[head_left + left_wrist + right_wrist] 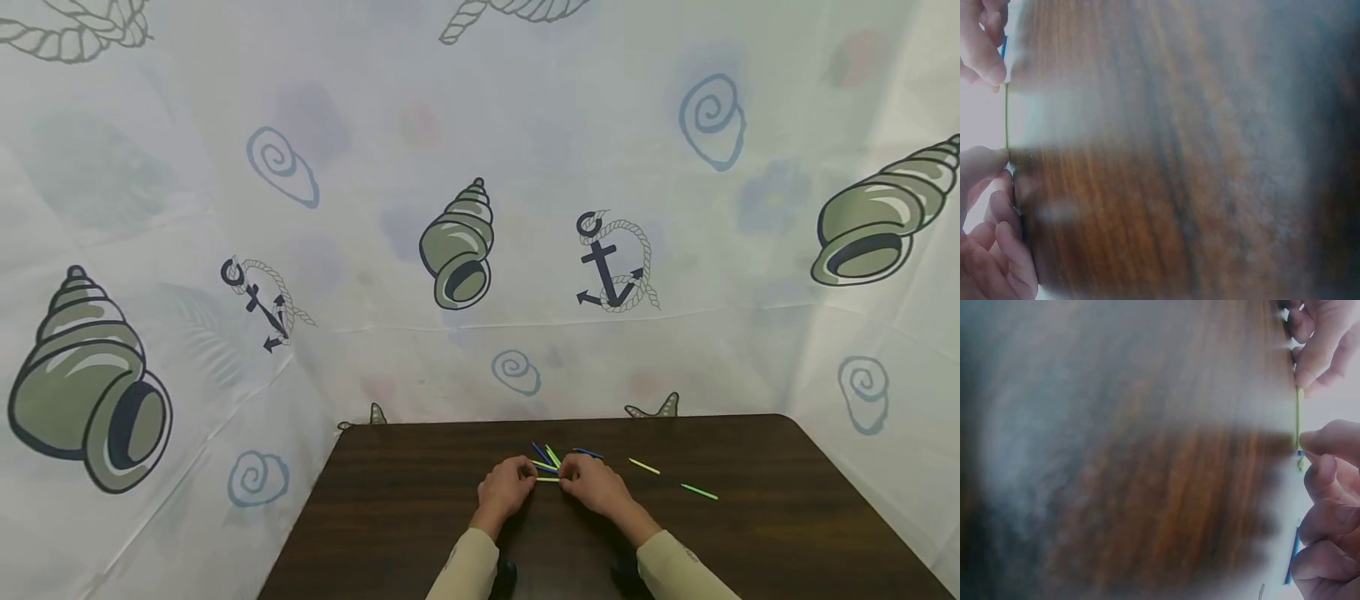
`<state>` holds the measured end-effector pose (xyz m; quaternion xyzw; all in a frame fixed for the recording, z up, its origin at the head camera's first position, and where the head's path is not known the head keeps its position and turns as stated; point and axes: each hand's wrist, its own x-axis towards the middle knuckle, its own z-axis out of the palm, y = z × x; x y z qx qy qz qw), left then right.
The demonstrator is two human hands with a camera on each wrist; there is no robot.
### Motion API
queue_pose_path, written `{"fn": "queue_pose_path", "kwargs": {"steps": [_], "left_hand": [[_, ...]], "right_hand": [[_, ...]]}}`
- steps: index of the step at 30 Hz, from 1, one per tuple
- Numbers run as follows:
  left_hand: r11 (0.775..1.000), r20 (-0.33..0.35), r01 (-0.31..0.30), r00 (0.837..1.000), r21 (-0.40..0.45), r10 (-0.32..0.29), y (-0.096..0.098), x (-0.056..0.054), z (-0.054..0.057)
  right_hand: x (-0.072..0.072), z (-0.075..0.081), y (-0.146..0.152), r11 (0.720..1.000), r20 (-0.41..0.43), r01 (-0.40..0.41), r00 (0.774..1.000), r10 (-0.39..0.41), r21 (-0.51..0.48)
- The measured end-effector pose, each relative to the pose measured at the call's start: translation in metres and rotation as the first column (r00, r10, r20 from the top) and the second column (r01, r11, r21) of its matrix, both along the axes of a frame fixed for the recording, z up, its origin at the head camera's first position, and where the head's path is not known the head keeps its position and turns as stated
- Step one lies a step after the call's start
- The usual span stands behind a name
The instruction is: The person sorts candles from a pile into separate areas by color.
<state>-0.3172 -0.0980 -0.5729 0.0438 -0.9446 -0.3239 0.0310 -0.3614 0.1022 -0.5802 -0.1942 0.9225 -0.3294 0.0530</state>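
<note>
At the far left, a white cloth [202,100] hung with a large green seashell print [82,383] on it, and a small anchor print [258,304] came next, above the left part of the dark wood-grain desk [390,500]. A pale yellow left sleeve [467,567] reached up from the near side of the desk to the left hand [507,487], whose thumb and finger pinched the left end of a thin yellow-green stick [548,480]. This stick ran crosswise between the two hands, over the middle of the desk (whether it touched the wood or was slightly raised, I could not tell). Just beyond it lay a loose cluster of sticks [553,456], blue and lime green, some crossing or nearly touching, partly hidden by the fingers. The right hand [596,485] pinched the stick's other end, its remaining fingers curled. Just beyond that hand lay a separate blue stick [588,452]; farther right, a yellow stick [644,466] slanted on the desk, and then a green stick [700,492], apart from it and a little nearer. The right sleeve [678,567] matched the left one.
</note>
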Motion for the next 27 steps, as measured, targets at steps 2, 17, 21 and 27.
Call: {"fn": "queue_pose_path", "kwargs": {"steps": [2, 17, 21, 27], "left_hand": [[1.000, 0.000, 0.000, 1.000, -0.001, 0.000, 0.000, 0.000, 0.000], [1.000, -0.003, 0.009, 1.000, -0.001, -0.009, -0.002, 0.002, -0.002], [1.000, -0.010, 0.017, 1.000, 0.006, -0.017, -0.003, 0.003, -0.001], [1.000, 0.001, 0.013, 1.000, 0.013, -0.013, -0.003, 0.005, 0.002]], "right_hand": [[0.000, 0.001, -0.002, 1.000, 0.000, 0.002, 1.000, -0.002, 0.010], [0.004, 0.009, -0.010, 0.998, -0.015, 0.024, 1.000, -0.023, 0.056], [0.005, 0.011, -0.011, 0.997, -0.028, 0.024, 0.999, -0.022, 0.079], [0.000, 0.011, -0.013, 0.993, -0.017, -0.011, 1.000, 0.013, 0.119]]}}
